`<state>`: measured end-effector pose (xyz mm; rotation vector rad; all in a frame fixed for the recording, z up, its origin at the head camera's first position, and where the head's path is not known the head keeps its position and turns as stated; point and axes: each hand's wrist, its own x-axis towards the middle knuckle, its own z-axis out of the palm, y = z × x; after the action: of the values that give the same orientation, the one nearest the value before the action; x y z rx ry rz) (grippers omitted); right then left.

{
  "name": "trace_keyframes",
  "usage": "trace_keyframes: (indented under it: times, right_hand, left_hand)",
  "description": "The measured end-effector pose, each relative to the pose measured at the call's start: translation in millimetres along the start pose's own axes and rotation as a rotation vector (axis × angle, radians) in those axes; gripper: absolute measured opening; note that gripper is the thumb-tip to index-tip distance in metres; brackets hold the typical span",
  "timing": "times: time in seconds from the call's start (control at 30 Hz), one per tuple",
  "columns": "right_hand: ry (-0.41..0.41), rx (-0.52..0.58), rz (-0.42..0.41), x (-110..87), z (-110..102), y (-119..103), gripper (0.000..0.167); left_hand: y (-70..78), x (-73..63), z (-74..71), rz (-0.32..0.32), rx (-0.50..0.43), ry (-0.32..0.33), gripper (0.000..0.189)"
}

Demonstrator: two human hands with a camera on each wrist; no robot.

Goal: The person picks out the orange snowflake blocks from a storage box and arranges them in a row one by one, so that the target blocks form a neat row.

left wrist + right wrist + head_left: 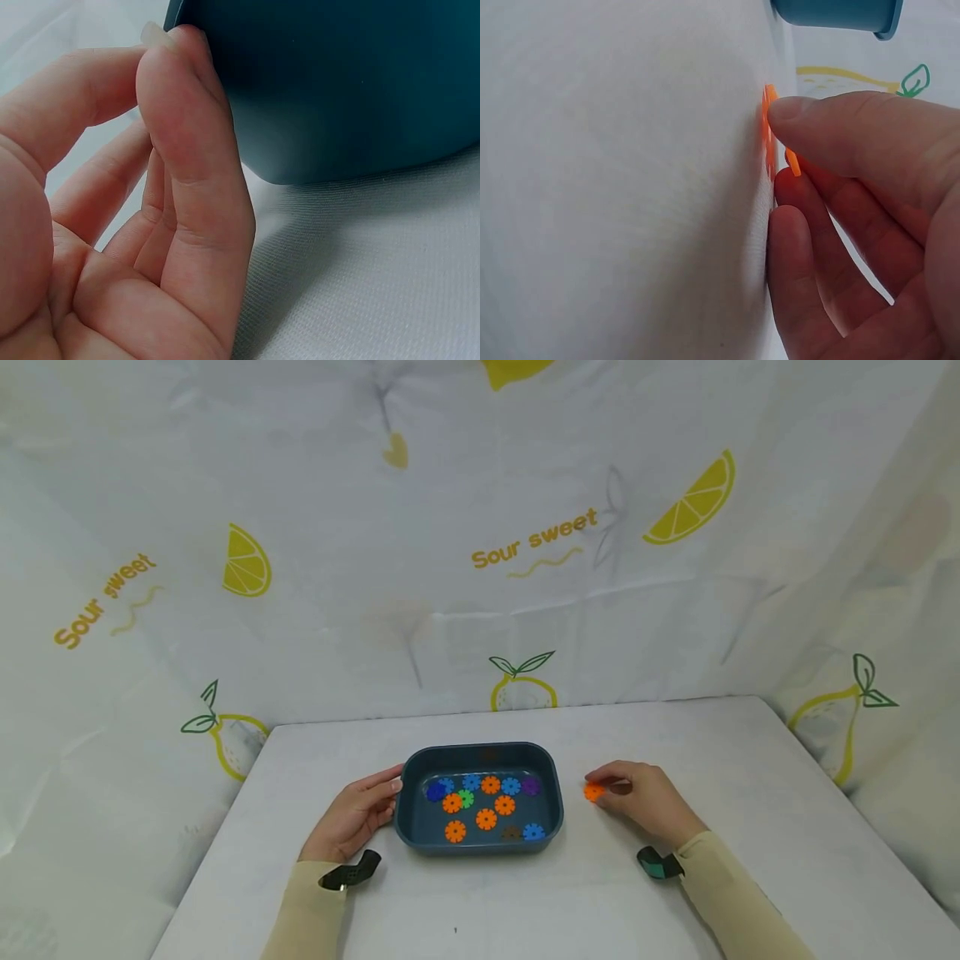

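Note:
My left hand [358, 814] grips the left wall of a dark blue rectangular tray [480, 847], thumb and fingers at its rim. In the left wrist view the thumb [187, 112] lies against the outer side of the tray [360, 90]. To the right of the tray, my right hand [645, 797] pinches an orange snowflake building disc [592, 792] low over the table. The right wrist view shows the thumb on this orange disc [770, 112], close to the cloth; part of the disc is hidden behind the thumb.
Several notched discs lie inside the tray, among them orange [486, 819], blue [533, 832], green [466, 798], purple [530, 786] and brown [512, 833] ones. White cloth covers the table [480, 910]. A lemon-printed curtain [337, 635] hangs behind and at both sides.

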<state>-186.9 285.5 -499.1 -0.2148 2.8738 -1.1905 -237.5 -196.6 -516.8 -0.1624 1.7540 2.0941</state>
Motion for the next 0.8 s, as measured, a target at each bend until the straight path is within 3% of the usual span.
trace_keyframes:
  times: [0.47, 0.67, 0.8]
  right_hand:
    - [-0.003, -0.002, -0.016, 3.7, -1, -1, 0.028]
    - [0.007, 0.000, 0.024, -1.0, -11, -5, 0.025]
    - [-0.011, 0.006, -0.003, 7.6, -18, -17, 0.030]
  left_hand:
    - [0.4, -2.7, -2.1, 0.021, 0.009, -0.004, 0.060]
    - [-1.9, -0.4, 1.3, 0.030, 0.025, -0.026, 0.060]
    - [-1.1, -1.2, 2.4, 0.031, 0.014, -0.003, 0.057]
